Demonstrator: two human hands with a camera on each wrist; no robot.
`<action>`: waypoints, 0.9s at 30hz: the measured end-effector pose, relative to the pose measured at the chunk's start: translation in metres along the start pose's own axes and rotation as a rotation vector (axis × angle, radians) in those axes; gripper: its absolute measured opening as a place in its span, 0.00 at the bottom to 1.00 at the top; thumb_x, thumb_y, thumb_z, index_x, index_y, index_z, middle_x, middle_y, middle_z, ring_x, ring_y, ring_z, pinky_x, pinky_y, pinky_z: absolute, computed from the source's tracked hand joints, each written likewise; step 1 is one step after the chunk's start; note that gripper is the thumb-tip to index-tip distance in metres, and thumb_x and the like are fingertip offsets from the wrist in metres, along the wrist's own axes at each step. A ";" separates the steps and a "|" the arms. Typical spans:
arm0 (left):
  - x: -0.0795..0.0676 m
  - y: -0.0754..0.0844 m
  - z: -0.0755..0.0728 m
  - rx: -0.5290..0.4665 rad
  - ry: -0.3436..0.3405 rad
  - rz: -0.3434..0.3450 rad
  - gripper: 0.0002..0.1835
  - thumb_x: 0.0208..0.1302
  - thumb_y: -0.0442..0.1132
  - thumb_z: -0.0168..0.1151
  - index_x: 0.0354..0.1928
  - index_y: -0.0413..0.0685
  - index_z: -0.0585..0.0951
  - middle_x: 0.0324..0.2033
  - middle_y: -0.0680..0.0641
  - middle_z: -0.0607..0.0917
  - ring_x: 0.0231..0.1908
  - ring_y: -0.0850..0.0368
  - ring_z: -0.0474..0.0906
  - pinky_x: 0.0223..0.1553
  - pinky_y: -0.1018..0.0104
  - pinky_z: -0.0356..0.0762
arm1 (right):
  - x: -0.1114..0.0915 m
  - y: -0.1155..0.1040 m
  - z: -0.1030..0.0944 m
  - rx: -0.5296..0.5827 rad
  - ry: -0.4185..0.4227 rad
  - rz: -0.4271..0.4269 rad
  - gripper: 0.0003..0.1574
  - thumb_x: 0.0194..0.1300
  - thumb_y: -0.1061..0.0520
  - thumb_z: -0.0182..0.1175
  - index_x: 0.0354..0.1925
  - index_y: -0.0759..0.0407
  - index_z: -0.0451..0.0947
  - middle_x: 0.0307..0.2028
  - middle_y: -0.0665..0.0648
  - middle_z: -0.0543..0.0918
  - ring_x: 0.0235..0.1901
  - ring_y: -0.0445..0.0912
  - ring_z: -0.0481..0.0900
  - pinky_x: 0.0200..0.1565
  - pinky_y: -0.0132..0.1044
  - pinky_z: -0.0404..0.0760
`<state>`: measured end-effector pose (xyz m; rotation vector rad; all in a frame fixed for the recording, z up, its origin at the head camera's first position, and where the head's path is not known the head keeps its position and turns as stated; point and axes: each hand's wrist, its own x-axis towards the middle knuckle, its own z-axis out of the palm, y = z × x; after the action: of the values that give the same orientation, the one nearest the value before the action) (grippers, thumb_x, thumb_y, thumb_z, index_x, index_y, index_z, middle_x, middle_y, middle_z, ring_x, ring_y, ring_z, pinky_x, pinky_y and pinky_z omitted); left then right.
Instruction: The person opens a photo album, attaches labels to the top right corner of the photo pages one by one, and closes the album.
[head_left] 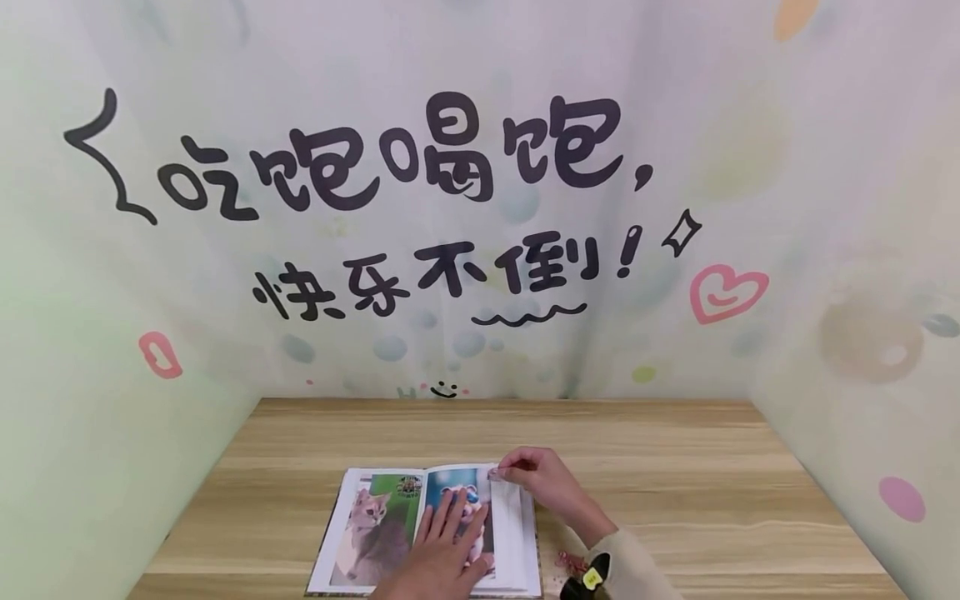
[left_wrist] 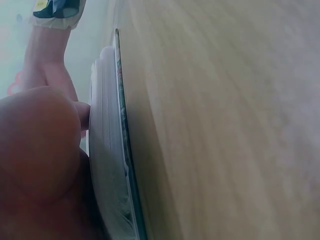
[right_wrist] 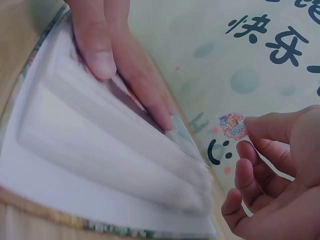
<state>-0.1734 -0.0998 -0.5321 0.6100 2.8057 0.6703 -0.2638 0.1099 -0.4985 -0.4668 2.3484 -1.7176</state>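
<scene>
An open book [head_left: 517, 542] with glossy pictures lies on the table. Its left page shows a cat picture [head_left: 375, 533] with a small round emblem [head_left: 409, 486] near the top. My left hand [head_left: 442, 546] rests with spread, straight fingers on the right page, partly covering a picture there. Close to that page's upper right corner, my right hand [head_left: 542, 482] pinches a small colourful sticker [right_wrist: 233, 126] between thumb and finger. The right wrist view shows the sticker held apart from the pages. From the left wrist, the thick page edges [left_wrist: 106, 125] appear beside the palm.
Small reddish pieces [head_left: 572, 562] lie on the wooden table [head_left: 675, 475] right of the book, near a dark wrist strap with a yellow label [head_left: 592, 578]. Behind the table hangs a printed backdrop [head_left: 450, 350] with black lettering; similar walls close both sides.
</scene>
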 end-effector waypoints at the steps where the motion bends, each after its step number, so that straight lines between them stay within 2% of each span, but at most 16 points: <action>1: -0.001 0.001 -0.001 -0.001 -0.001 0.003 0.38 0.72 0.69 0.36 0.78 0.60 0.54 0.78 0.42 0.45 0.77 0.39 0.36 0.71 0.32 0.37 | 0.002 0.000 0.002 -0.007 0.000 -0.002 0.07 0.65 0.57 0.66 0.37 0.60 0.84 0.36 0.53 0.86 0.32 0.43 0.75 0.33 0.33 0.73; 6: 0.000 0.001 -0.001 -0.006 -0.003 0.003 0.38 0.73 0.69 0.35 0.78 0.60 0.55 0.79 0.42 0.45 0.77 0.39 0.36 0.71 0.32 0.37 | 0.009 -0.001 0.011 -0.033 -0.001 0.002 0.07 0.63 0.57 0.67 0.37 0.59 0.85 0.34 0.53 0.85 0.31 0.43 0.74 0.33 0.33 0.72; 14: 0.000 0.000 0.002 0.043 0.023 0.019 0.38 0.73 0.67 0.37 0.78 0.58 0.56 0.78 0.42 0.47 0.77 0.39 0.39 0.71 0.33 0.41 | 0.016 0.006 0.020 -0.041 0.005 0.053 0.07 0.61 0.56 0.69 0.35 0.60 0.85 0.31 0.51 0.83 0.31 0.44 0.74 0.34 0.35 0.72; 21: -0.002 0.002 0.000 0.019 0.022 0.023 0.37 0.74 0.66 0.38 0.77 0.56 0.57 0.78 0.41 0.47 0.77 0.39 0.38 0.71 0.33 0.40 | 0.018 0.012 0.027 -0.084 0.013 0.045 0.03 0.63 0.61 0.66 0.34 0.61 0.84 0.32 0.52 0.84 0.32 0.45 0.75 0.35 0.36 0.73; 27: 0.000 0.001 0.001 0.070 0.037 0.017 0.36 0.74 0.65 0.40 0.77 0.56 0.58 0.78 0.41 0.49 0.76 0.38 0.41 0.71 0.34 0.43 | 0.017 0.008 0.031 -0.141 0.052 0.008 0.02 0.61 0.64 0.66 0.33 0.64 0.83 0.30 0.53 0.83 0.30 0.44 0.74 0.32 0.34 0.73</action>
<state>-0.1723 -0.0990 -0.5331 0.6403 2.8719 0.5948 -0.2697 0.0782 -0.5150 -0.4397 2.5161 -1.5858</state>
